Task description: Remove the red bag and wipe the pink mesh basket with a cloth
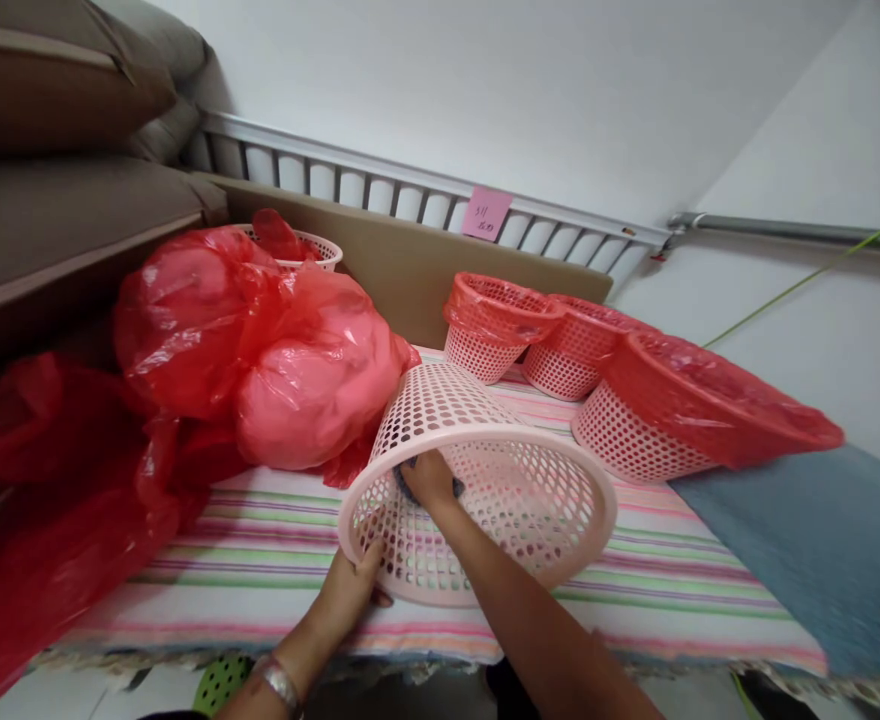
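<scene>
A pale pink plastic wastebasket (477, 434) with a pattern of holes lies on its side, its mouth facing me. My left hand (354, 585) grips the lower left of its rim, the thumb inside and the fingers around the outside. Reaching in through the mouth, my right hand (431, 478) presses a dark blue-grey cloth (404, 486) against the inner left wall. Most of the cloth is covered by that hand. Under the wastebasket spreads a striped cloth (275, 545) in white, pink and green.
Three wastebaskets (477, 355) lined with red bags stand at the right. Bulky red plastic bags (312, 390) fill the left, with another basket (327, 252) behind them. Brown cushions (72, 215) are stacked far left. A pink note (486, 213) hangs on the white rail (380, 165).
</scene>
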`<control>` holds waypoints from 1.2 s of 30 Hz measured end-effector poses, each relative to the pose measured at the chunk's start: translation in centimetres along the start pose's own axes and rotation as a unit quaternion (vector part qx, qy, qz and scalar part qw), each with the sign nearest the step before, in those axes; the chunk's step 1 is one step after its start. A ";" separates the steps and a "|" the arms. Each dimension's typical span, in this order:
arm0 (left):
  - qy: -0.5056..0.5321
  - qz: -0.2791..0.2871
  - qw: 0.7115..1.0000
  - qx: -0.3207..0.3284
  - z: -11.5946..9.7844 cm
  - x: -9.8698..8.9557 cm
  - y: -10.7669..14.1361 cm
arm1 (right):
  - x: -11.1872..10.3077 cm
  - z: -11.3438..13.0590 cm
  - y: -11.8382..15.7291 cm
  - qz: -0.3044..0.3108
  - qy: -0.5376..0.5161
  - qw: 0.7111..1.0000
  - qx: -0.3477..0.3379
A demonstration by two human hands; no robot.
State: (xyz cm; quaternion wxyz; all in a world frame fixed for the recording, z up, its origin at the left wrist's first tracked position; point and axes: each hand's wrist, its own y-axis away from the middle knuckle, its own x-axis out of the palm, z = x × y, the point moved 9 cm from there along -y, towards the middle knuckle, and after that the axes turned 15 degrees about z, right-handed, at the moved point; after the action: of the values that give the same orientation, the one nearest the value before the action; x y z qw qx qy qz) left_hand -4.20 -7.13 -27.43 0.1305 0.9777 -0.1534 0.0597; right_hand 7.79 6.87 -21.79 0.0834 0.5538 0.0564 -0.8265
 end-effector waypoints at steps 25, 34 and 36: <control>-0.024 -0.028 0.999 0.018 -1.7 -3.0 0.9 | 2.5 3.5 12.2 0.033 0.032 0.997 -0.054; -0.017 -0.046 0.989 0.136 -3.9 -3.5 0.9 | 2.6 4.5 13.8 0.054 0.029 0.993 -0.098; -0.017 -0.046 0.984 0.170 -4.6 -3.6 1.1 | 2.5 4.7 13.8 0.059 0.031 0.991 -0.112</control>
State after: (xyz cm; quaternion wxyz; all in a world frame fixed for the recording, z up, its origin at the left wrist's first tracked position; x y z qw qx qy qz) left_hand -8.30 -5.83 -23.35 -0.0376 0.9925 -0.0982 0.0618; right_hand 5.40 -7.74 -22.36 0.1919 0.5687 0.1178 -0.7911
